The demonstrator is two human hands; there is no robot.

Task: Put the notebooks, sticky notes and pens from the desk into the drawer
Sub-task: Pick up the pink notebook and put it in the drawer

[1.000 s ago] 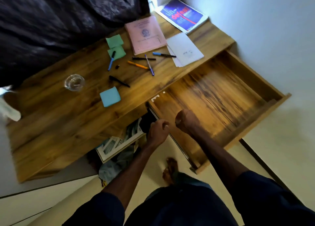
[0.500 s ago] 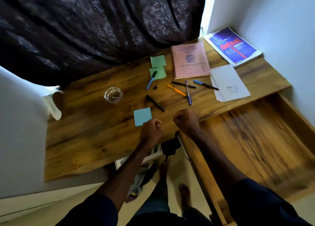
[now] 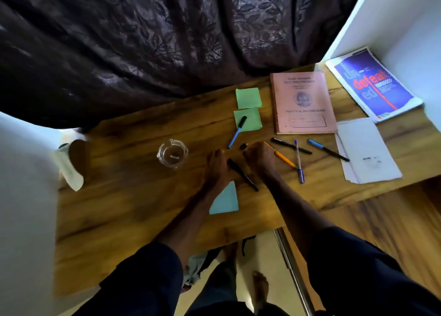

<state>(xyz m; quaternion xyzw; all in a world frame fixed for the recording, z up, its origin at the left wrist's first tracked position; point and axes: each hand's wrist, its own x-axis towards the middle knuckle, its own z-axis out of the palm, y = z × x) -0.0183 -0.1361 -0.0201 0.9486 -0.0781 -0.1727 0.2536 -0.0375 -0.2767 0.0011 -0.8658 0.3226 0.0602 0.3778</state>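
Near the left edge of the tabletop (image 3: 119, 208) stands a small glass ashtray (image 3: 172, 153), no part of my job. My left hand (image 3: 218, 166) is loosely curled over the middle of the tabletop, gripping nothing that I can see. Just right of it lies the black pen (image 3: 242, 174), its long axis running from up-left, close to my knuckles, down-right toward the near edge. It sits in the gap between my two hands, close beside both; I'd judge the left hand slightly better placed for its upper end. Below it the blue sticky pad (image 3: 226, 201) is partly hidden under my left forearm. My right hand (image 3: 259, 158) is also curled and empty, as far as I can tell, resting over the near end of the orange pen (image 3: 282, 158). Further right lie the purple pen (image 3: 298, 161), pink notebook (image 3: 303, 101) and white notepad (image 3: 367, 148). The open drawer (image 3: 393, 220) waits at the right corner, empty so far.
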